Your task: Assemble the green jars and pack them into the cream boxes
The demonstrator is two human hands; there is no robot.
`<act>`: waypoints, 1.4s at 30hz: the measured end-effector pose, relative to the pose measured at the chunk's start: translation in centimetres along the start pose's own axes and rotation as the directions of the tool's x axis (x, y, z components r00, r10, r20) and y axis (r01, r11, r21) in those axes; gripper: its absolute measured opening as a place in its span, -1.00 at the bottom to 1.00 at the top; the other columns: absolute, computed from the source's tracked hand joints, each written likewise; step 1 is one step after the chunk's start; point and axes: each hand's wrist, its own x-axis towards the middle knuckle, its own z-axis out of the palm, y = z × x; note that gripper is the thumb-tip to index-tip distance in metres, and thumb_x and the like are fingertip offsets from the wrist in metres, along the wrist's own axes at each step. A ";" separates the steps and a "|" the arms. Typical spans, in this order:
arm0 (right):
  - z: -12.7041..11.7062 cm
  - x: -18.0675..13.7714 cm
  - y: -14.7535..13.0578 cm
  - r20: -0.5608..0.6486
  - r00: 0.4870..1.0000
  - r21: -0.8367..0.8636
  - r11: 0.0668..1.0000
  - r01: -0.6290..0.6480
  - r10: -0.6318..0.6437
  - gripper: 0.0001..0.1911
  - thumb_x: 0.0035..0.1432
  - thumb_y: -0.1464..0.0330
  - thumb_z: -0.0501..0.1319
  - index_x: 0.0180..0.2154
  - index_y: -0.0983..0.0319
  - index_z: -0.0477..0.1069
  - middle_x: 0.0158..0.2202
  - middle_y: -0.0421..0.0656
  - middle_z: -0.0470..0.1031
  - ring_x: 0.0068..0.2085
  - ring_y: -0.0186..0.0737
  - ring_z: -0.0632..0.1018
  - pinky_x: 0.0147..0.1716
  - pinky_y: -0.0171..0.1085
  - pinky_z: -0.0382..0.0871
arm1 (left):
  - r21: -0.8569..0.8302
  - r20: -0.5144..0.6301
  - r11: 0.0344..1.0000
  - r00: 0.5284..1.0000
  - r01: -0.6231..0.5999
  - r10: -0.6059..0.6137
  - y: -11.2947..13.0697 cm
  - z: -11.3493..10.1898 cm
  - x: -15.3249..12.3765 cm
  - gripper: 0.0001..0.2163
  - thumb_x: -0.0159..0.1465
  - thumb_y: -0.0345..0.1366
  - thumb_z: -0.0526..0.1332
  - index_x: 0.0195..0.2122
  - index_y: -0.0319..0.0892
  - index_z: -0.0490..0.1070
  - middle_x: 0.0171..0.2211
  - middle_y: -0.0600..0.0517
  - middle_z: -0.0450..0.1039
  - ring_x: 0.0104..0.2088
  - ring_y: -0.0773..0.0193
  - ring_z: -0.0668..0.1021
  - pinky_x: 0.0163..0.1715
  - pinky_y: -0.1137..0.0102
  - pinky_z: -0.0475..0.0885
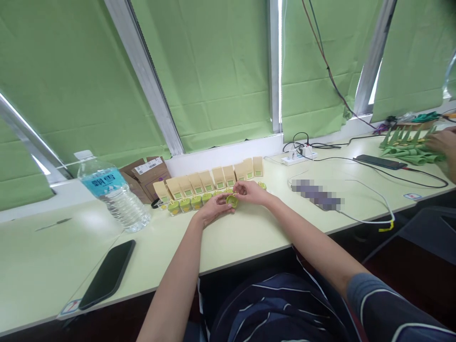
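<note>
My left hand (213,207) and my right hand (250,192) meet over the desk, both pinched on one small green cup (232,201). A short row of similar green cups (188,204) stands just to the left of it. Behind them runs a row of small tan paper boxes (210,181) with green labels, standing upright near the window sill.
A water bottle (113,191) stands at the left, a black phone (107,273) lies near the desk's front edge, and cardboard boxes (144,173) sit by the sill. A power strip (299,154), cables and another phone (380,162) lie right. Another person's hand (442,144) touches green cones (409,147).
</note>
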 end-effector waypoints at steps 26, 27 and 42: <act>0.4 0.0 0.5 0.106 0.994 0.078 0.996 -0.035 0.027 -0.85 0.02 0.32 0.31 -0.33 0.26 0.53 -0.34 -0.14 0.61 -0.30 -0.23 0.60 -0.26 -0.31 0.45 | 0.135 -0.016 0.991 1.000 -0.020 0.022 0.1 0.5 -0.1 -0.45 0.00 -0.30 0.51 0.01 -0.23 0.40 0.03 -0.21 0.41 -0.23 0.23 0.64 0.07 0.09 0.49; 0.4 0.1 0.6 0.105 0.994 0.075 0.997 -0.031 0.023 -0.85 0.02 0.33 0.31 -0.33 0.26 0.53 -0.34 -0.14 0.61 -0.31 -0.24 0.60 -0.27 -0.32 0.45 | 0.134 -0.005 0.991 1.000 -0.027 0.028 0.1 0.5 -0.1 -0.45 0.00 -0.30 0.51 0.01 -0.24 0.41 0.03 -0.21 0.42 -0.23 0.23 0.64 0.07 0.09 0.49; 0.5 -0.1 0.7 0.162 0.987 0.056 0.998 -0.021 0.012 -0.89 -0.04 0.39 0.29 -0.37 0.25 0.51 -0.39 -0.18 0.59 -0.34 -0.27 0.58 -0.31 -0.35 0.42 | 0.106 0.027 0.990 0.996 -0.091 0.088 -0.4 0.0 0.2 -0.44 -0.11 -0.37 0.55 -0.04 -0.21 0.51 -0.05 -0.21 0.49 -0.04 0.08 0.57 0.12 0.04 0.39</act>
